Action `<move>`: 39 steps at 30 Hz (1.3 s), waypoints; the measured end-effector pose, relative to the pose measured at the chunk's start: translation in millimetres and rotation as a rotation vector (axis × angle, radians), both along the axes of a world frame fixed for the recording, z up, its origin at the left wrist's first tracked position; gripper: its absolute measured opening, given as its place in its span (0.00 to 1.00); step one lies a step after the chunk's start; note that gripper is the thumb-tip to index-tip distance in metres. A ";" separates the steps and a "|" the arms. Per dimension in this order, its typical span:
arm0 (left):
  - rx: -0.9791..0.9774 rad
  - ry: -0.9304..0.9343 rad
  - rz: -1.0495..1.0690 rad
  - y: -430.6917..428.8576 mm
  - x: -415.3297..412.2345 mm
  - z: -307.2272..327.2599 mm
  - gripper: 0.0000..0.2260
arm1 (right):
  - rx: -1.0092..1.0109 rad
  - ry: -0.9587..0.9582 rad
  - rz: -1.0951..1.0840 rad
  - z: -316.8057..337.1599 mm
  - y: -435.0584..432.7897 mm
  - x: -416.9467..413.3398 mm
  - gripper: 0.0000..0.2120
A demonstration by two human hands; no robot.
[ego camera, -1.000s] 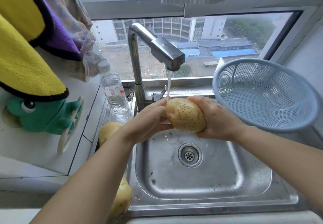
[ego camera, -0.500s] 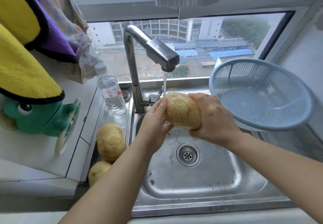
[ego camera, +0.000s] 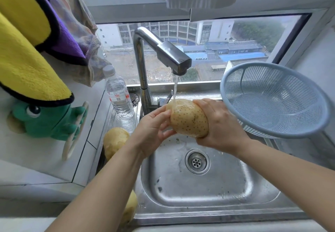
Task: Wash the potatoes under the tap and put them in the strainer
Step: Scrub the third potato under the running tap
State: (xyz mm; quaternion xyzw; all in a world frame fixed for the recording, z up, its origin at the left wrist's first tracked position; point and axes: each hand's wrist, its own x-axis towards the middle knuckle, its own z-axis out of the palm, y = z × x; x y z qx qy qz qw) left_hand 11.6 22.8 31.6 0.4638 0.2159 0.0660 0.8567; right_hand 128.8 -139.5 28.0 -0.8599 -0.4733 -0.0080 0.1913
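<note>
Left hand [ego camera: 153, 129] fingers curled against the speckled potato [ego camera: 188, 118], right hand [ego camera: 220, 128] clamped round its other side, potato held under the running tap [ego camera: 170, 55] above the sink [ego camera: 208, 192], empty blue strainer [ego camera: 275, 99] just right, two more potatoes [ego camera: 116, 140] left of the sink

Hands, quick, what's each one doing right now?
Left hand: closed on the potato, under the tap.
Right hand: closed on the same potato.

The potato [ego camera: 188, 118] is pale tan, speckled all over with small dark dots. The strainer [ego camera: 272, 99] is light blue mesh, the sink [ego camera: 208, 195] dull silver steel. A yellow cloth [ego camera: 27, 65] has black edging, beside a green frog toy [ego camera: 45, 121].
</note>
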 end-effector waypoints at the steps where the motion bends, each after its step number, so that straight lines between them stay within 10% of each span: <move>1: -0.002 -0.007 -0.023 3.1 -2.1 -1.3 0.13 | -0.007 -0.016 0.013 -1.5 -0.2 0.1 0.45; 10: -0.005 -0.021 0.335 -40.0 11.0 -11.7 0.38 | 0.056 -0.076 -0.084 -4.0 20.3 -23.0 0.46; 18: -0.094 0.056 0.346 -31.1 -1.1 -31.9 0.25 | -0.172 -0.142 0.257 13.6 31.2 -26.2 0.37; 28: 0.060 0.014 0.314 -20.0 -21.1 -27.6 0.36 | -0.286 0.683 0.063 33.2 76.9 -6.3 0.28; 34: 0.072 -0.043 0.216 -3.5 -30.7 -28.9 0.40 | -0.024 1.639 -0.120 9.8 43.9 9.1 0.22; 39: 0.136 -0.038 0.203 -8.5 -16.8 -31.1 0.43 | 0.125 1.769 -0.206 -1.2 20.7 3.6 0.26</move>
